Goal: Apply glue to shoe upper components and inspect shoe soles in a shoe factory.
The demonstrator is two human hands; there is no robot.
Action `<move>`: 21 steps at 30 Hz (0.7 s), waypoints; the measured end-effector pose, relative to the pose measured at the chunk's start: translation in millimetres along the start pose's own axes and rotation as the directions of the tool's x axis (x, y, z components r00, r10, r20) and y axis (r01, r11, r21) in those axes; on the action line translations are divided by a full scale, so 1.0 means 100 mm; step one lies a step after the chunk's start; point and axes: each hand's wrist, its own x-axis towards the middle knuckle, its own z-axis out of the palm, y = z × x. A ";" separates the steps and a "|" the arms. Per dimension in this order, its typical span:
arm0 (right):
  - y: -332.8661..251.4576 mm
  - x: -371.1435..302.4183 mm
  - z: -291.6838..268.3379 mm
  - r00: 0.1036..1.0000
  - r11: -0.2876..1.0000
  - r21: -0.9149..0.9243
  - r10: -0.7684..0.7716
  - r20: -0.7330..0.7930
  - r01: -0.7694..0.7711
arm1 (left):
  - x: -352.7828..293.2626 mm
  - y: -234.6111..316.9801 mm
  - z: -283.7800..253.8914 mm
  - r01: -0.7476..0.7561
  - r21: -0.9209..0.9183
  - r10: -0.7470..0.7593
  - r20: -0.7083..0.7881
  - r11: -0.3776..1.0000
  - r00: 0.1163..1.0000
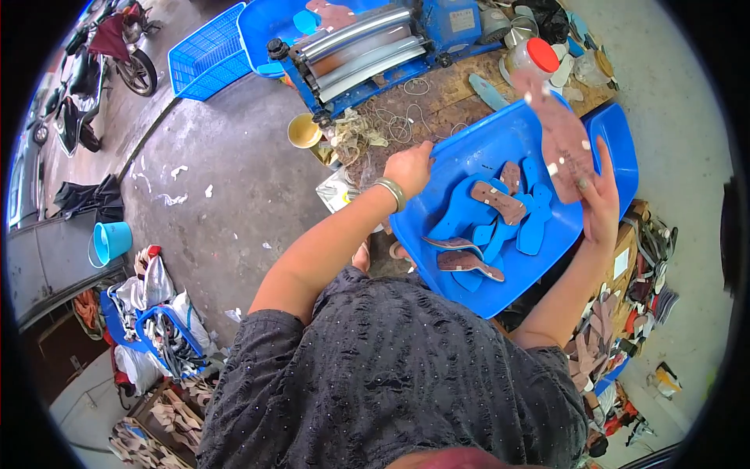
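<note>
Insole-shaped brown sole piece (564, 144), one, is held up at right of centre, pinched by the right hand (600, 199) with fingers closed on its lower end. One blue tub (469, 148), tilted at centre, is gripped at its left rim by the left hand (408, 166); several blue and three brown cut-outs lie inside. Open concrete floor (234, 187) extends at left; a workbench (437, 98) is seen above.

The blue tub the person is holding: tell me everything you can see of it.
The blue tub looks like smooth plastic, rectangular with rounded corners and a raised rim. It is tilted toward the person. The left hand grips its left rim; the right hand is at its right side, holding a brownish sole piece. Blue and brown sole pieces lie inside.
</note>
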 end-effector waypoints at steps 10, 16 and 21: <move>1.52 1.62 1.02 0.836 0.887 0.178 0.312 0.451 -0.427 | 0.00 0.02 0.06 -0.032 -0.027 0.032 0.005 0.999 0.999; 2.04 1.98 1.56 0.733 0.799 0.132 0.454 0.507 -0.587 | 0.01 -0.03 0.01 -0.026 -0.018 0.026 0.000 1.000 1.000; 2.23 2.10 1.75 0.743 0.803 -0.106 0.585 0.326 -0.586 | 0.06 0.00 0.02 -0.030 -0.023 0.030 0.007 0.999 1.000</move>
